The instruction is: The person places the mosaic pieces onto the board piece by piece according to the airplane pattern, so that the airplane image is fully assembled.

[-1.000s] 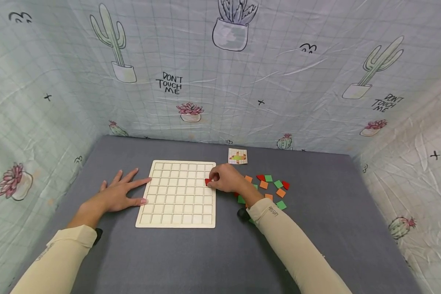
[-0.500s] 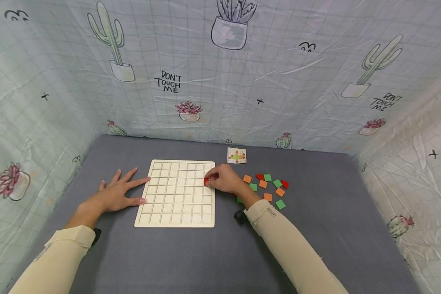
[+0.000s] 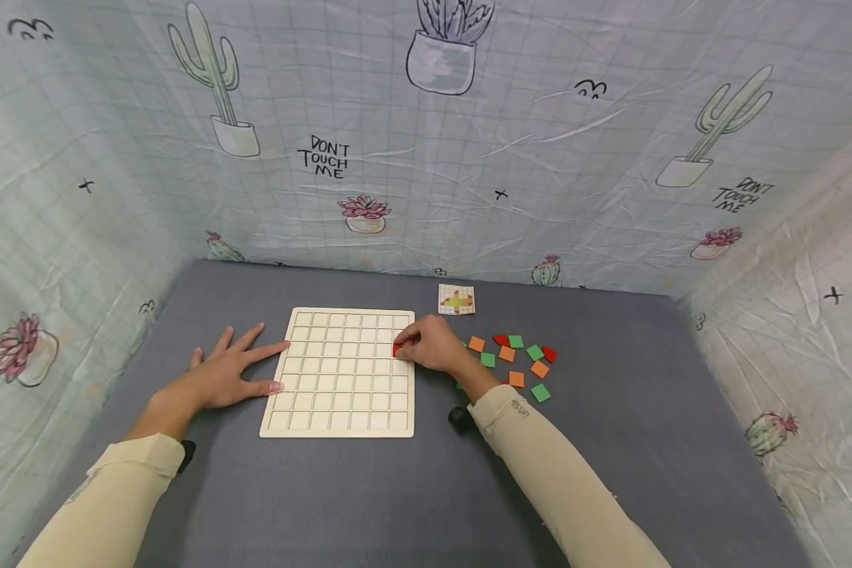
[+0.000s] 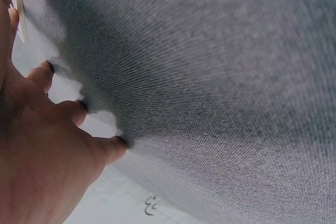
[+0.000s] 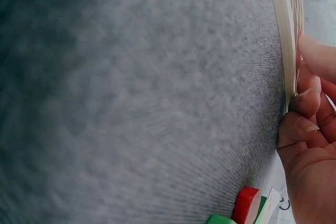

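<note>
A pale wooden grid board [image 3: 341,380] lies flat on the grey table. On its right-hand column, my right hand [image 3: 433,345] pinches a small red tile [image 3: 397,349] between thumb and fingers; the fingers cover part of it. In the right wrist view, the curled fingers of that hand [image 5: 315,129] rest at the board's edge [image 5: 283,30]. My left hand [image 3: 222,380] lies spread on the table to the left, thumb and index fingertips at the board's left edge. The left wrist view shows the fingertips of this hand [image 4: 47,140] resting on the grey cloth.
Right of the board lie scattered orange tiles [image 3: 516,379], green tiles [image 3: 540,393] and red tiles [image 3: 550,354], some behind the right forearm. A small pattern card [image 3: 457,300] lies beyond the board's right corner. Cactus-printed cloth [image 3: 426,158] walls off the back and sides.
The red tile has settled squarely into a cell of the right-hand column, with the right fingers still on it. The left hand keeps its place; the head view has shifted slightly.
</note>
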{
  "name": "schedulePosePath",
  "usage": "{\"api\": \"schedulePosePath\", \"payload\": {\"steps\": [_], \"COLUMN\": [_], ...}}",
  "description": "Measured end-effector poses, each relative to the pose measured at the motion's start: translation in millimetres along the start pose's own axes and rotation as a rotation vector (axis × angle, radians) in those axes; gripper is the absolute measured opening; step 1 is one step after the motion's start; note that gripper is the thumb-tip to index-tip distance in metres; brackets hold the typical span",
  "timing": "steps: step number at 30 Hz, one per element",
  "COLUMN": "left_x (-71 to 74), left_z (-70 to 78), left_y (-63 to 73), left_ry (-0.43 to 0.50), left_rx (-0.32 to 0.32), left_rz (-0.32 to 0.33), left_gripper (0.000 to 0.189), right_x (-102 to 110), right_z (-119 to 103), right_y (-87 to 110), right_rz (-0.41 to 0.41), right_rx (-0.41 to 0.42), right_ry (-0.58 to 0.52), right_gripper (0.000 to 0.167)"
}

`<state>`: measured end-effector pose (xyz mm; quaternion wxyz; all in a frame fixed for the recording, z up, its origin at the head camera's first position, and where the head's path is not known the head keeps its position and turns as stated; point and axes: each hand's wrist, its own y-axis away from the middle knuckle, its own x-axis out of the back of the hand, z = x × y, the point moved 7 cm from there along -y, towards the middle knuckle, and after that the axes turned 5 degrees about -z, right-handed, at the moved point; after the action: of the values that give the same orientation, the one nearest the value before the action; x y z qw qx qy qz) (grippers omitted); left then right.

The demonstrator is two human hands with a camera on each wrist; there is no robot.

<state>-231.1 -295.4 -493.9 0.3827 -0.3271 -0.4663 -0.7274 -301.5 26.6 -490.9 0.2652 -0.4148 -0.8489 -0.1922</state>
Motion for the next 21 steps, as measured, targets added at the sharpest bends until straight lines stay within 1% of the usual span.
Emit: {"api": "schedulePosePath", "payload": {"steps": [5, 10, 13, 17, 21], "left_x": [-0.2, -1.0, -0.6, 0.3, 0.3], "left_z": [0.9, 1.6, 1.9, 2.3, 2.1], "left_y": [0.0, -0.5, -0.7, -0.1, 0.4], "left_ry": [0.002, 0.006, 0.011, 0.014, 0.013], "left_rx": [0.001, 0.002, 0.002, -0.004, -0.006], "left_rz": [-0.001, -0.006, -0.007, -0.003, -0.004], "left_gripper": [0.088, 0.088, 0.088, 0.088, 0.087], "right_x": [1.4, 6.6, 12.8, 22.2, 31.3], "right_z": [2.0, 4.5, 5.7, 8.1, 11.1], "right_y": [0.6, 4.2, 8.3, 13.6, 18.1], "right_rz": [0.002, 0.019, 0.039, 0.062, 0.077], "right_rx": [0.011, 0.004, -0.012, -0.034, -0.039], "right_ry": [-0.013, -0.053, -0.094, -0.115, -0.122], "right_gripper": [0.018, 0.014, 0.013, 0.012, 0.013]}}
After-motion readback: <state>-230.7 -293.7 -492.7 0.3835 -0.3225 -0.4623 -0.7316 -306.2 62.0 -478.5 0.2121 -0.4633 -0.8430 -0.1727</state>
